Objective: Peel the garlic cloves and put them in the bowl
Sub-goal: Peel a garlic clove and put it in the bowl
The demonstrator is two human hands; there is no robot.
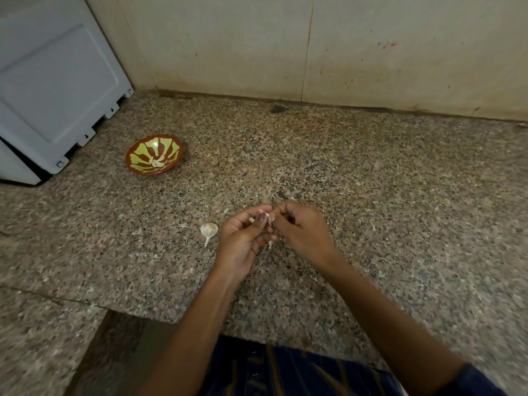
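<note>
A small pale garlic clove with pinkish papery skin [265,218] is pinched between thumb and fingertips of the left hand [243,241], while the skin is nipped by the curled fingers of the right hand [300,231], above the middle of the speckled granite worktop [371,181]. The skin is best drawn off in strips from the tip, the clove being turned and held firmly but not crushed. Peeled cloves [157,162] are seen in the red-and-green patterned bowl [134,152] towards the worktop's rear left, and a whole white garlic bulb [209,230] lies just beside the left hand.
</note>
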